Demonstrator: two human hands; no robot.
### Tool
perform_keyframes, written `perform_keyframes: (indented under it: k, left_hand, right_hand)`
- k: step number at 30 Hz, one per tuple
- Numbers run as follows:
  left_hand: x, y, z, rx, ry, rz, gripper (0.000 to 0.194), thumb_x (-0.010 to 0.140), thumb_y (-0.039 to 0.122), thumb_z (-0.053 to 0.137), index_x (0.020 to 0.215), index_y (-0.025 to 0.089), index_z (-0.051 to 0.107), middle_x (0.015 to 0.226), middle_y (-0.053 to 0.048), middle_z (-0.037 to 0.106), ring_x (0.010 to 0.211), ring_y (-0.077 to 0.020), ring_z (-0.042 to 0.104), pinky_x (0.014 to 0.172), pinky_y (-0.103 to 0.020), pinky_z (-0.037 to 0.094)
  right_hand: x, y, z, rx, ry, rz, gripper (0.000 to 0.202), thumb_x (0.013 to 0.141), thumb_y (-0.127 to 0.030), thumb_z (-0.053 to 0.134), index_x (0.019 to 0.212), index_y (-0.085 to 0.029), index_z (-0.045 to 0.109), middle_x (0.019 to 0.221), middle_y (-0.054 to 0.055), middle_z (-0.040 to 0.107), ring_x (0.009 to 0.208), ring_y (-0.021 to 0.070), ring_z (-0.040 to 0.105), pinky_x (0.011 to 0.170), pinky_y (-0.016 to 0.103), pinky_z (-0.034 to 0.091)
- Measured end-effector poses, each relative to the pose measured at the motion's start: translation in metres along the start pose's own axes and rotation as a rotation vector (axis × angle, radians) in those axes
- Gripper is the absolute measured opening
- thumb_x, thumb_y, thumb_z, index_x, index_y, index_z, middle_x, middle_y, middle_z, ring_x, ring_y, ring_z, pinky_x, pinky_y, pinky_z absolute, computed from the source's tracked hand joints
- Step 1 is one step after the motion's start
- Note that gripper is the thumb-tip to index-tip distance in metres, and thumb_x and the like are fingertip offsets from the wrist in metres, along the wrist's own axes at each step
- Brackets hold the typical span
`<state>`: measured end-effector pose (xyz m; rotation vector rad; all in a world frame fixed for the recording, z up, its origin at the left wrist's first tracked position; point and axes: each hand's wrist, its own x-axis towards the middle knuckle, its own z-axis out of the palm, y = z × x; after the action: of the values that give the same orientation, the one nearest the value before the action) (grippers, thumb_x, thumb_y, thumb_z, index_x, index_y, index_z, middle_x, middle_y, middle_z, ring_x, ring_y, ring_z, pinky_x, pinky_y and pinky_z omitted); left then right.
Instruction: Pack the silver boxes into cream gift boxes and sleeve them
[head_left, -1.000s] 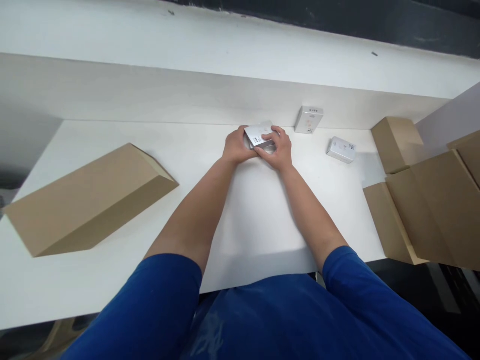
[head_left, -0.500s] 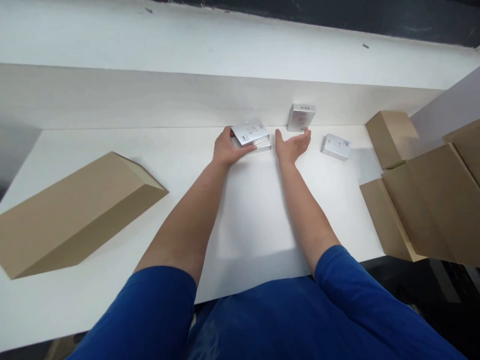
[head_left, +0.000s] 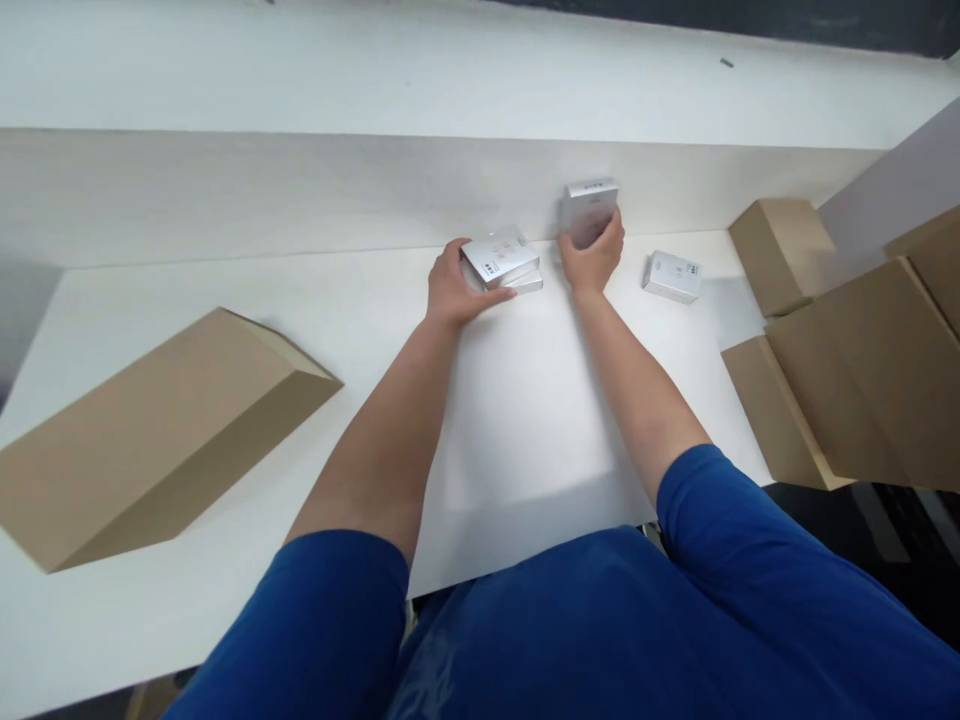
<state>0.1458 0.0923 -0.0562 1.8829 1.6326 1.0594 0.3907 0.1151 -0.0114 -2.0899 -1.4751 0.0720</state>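
Near the back of the white table, my left hand [head_left: 455,290] grips a small silver-white box [head_left: 504,255] by its left side. Under that box lies another similar box [head_left: 531,284], partly covered, with its front edge showing. My right hand [head_left: 596,255] is closed around the lower part of an upright silver box [head_left: 590,212] in front of the back panel. To the right of my right hand, a fourth small white box [head_left: 672,276] lies on the table, touched by neither hand.
A long brown cardboard box [head_left: 165,430] lies at the left of the white table [head_left: 517,440]. Brown cardboard with raised flaps [head_left: 862,370] stands at the right, beside a smaller cardboard piece [head_left: 784,250] near the back panel [head_left: 300,190].
My right hand was open in front of the upright box and has moved forward and closed around it. My left hand keeps its hold. The camera view has shifted slightly.
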Motion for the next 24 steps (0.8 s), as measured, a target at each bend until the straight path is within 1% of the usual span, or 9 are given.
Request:
perform_keyframes:
  k: [3,7,10,12,15,17,19,21,24]
  left_hand:
    - [-0.003,0.008,-0.004,-0.054,-0.02,-0.039,0.105,0.056,0.054,0.103,0.145,0.024,0.056,0.14,-0.014,0.07,0.134,-0.0386,0.067,0.117,-0.051,0.053]
    - [-0.005,0.014,-0.008,-0.085,-0.034,-0.09,0.105,0.057,0.054,0.101,0.146,0.025,0.054,0.139,-0.014,0.071,0.131,-0.0394,0.069,0.116,-0.052,0.055]
    - [-0.006,0.013,-0.008,-0.085,-0.001,-0.126,0.105,0.056,0.054,0.101,0.145,0.027,0.053,0.14,-0.014,0.07,0.132,-0.0412,0.068,0.116,-0.057,0.056]
    - [-0.006,0.012,-0.008,-0.09,0.023,-0.143,0.104,0.056,0.054,0.1,0.144,0.028,0.053,0.139,-0.014,0.071,0.131,-0.0416,0.069,0.116,-0.06,0.056]
    - [-0.009,0.013,-0.008,-0.093,0.045,-0.153,0.103,0.055,0.054,0.1,0.143,0.028,0.054,0.138,-0.014,0.072,0.131,-0.0414,0.069,0.117,-0.061,0.056]
    - [-0.011,0.016,-0.009,-0.076,0.057,-0.161,0.1,0.056,0.054,0.1,0.141,0.027,0.055,0.137,-0.014,0.072,0.13,-0.0413,0.069,0.116,-0.061,0.057]
    - [-0.013,0.019,-0.011,-0.054,0.072,-0.176,0.097,0.056,0.055,0.099,0.137,0.024,0.057,0.134,-0.015,0.073,0.128,-0.0419,0.07,0.114,-0.061,0.058]
    - [-0.016,0.022,-0.012,-0.036,0.094,-0.193,0.095,0.056,0.056,0.098,0.134,0.023,0.057,0.131,-0.016,0.073,0.125,-0.043,0.07,0.113,-0.062,0.058]
    - [-0.02,0.021,-0.015,-0.021,0.122,-0.219,0.094,0.054,0.059,0.098,0.131,0.023,0.058,0.131,-0.016,0.073,0.126,-0.0439,0.07,0.112,-0.063,0.059]
  right_hand:
    - [-0.021,0.002,-0.007,0.034,-0.051,-0.05,0.095,0.101,-0.049,0.051,0.177,-0.01,0.009,0.166,0.027,0.046,0.16,0.0386,0.043,0.128,0.059,0.04]
    - [-0.06,0.014,-0.017,-0.059,-0.165,-0.082,0.096,0.097,-0.056,0.058,0.172,-0.005,0.027,0.153,0.027,0.057,0.146,0.0415,0.053,0.13,0.059,0.036]
    - [-0.084,0.035,-0.032,-0.133,-0.259,-0.225,0.099,0.098,-0.064,0.059,0.173,-0.006,0.029,0.16,0.026,0.053,0.153,0.0417,0.045,0.136,0.06,0.025]
    - [-0.085,0.055,-0.049,-0.166,-0.322,-0.288,0.111,0.095,-0.074,0.061,0.176,-0.009,0.022,0.173,0.026,0.04,0.165,0.0424,0.031,0.14,0.063,0.013]
    - [-0.054,0.091,-0.084,-0.222,-0.305,-0.247,0.116,0.094,-0.084,0.054,0.177,-0.012,0.017,0.185,0.023,0.017,0.175,0.0431,0.007,0.139,0.068,-0.002]
    - [-0.02,0.114,-0.107,-0.268,-0.266,-0.136,0.106,0.101,-0.081,0.043,0.176,-0.01,0.02,0.185,0.025,0.016,0.175,0.0431,0.004,0.138,0.07,-0.004]
    - [0.015,0.132,-0.127,-0.324,-0.345,-0.092,0.093,0.105,-0.071,0.044,0.174,-0.01,0.029,0.185,0.024,0.02,0.176,0.0414,0.004,0.138,0.072,-0.002]
    - [0.042,0.143,-0.14,-0.351,-0.448,-0.053,0.076,0.106,-0.056,0.047,0.168,-0.012,0.041,0.18,0.024,0.034,0.174,0.0411,0.014,0.138,0.072,0.006]
    - [0.06,0.148,-0.148,-0.345,-0.536,-0.012,0.064,0.1,-0.045,0.059,0.156,-0.014,0.058,0.162,0.025,0.057,0.158,0.0412,0.047,0.131,0.065,0.034]
